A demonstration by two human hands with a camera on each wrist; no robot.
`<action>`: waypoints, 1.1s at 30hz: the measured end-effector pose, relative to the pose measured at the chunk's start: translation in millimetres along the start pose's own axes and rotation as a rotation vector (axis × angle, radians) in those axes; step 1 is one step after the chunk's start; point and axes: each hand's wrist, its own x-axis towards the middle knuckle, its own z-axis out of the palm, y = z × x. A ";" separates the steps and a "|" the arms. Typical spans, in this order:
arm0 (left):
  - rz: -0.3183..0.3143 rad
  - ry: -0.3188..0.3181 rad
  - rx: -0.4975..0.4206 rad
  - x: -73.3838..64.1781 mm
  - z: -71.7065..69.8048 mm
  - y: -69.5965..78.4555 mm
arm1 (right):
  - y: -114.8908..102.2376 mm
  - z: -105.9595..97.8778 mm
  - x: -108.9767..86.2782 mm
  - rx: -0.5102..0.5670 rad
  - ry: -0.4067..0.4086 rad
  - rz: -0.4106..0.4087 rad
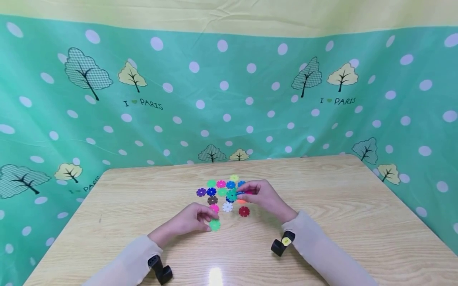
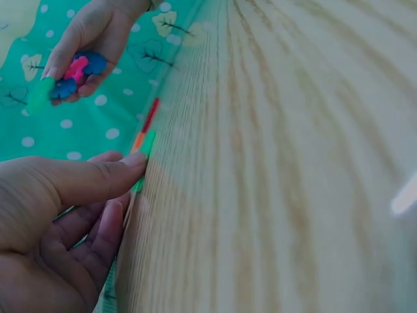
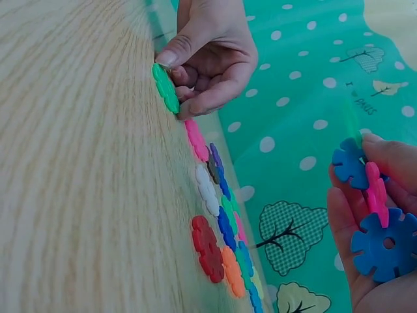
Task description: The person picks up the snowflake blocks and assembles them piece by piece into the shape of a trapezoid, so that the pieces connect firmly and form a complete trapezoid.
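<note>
My left hand (image 1: 193, 219) pinches a bright green notched plastic disc (image 1: 214, 225) by its edge, low at the tabletop. Thumb and fingertips meet at that green disc (image 2: 147, 145) in the left wrist view. Raised over the group of discs, my right hand (image 1: 264, 198) holds several interlocked discs. In the right wrist view these are a blue disc (image 3: 387, 245), a pink disc (image 3: 376, 195) set on edge, and another blue disc (image 3: 350, 163). A green disc (image 1: 231, 194) sticks out at the fingertip end of this chain, blurred in the right wrist view.
Loose discs lie flat on the wooden table (image 1: 143, 198), among them a red one (image 1: 244, 211), a white one (image 1: 227, 207), a brown one (image 1: 212, 200) and a purple one (image 1: 201, 192). A yellow disc (image 1: 234, 178) lies farthest back. Behind the table hangs a green dotted curtain (image 1: 229, 95).
</note>
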 end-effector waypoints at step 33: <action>0.001 0.379 -0.248 10.2 -2.8 28.1 | 1.7 -1.4 -0.8 -0.018 0.042 -0.013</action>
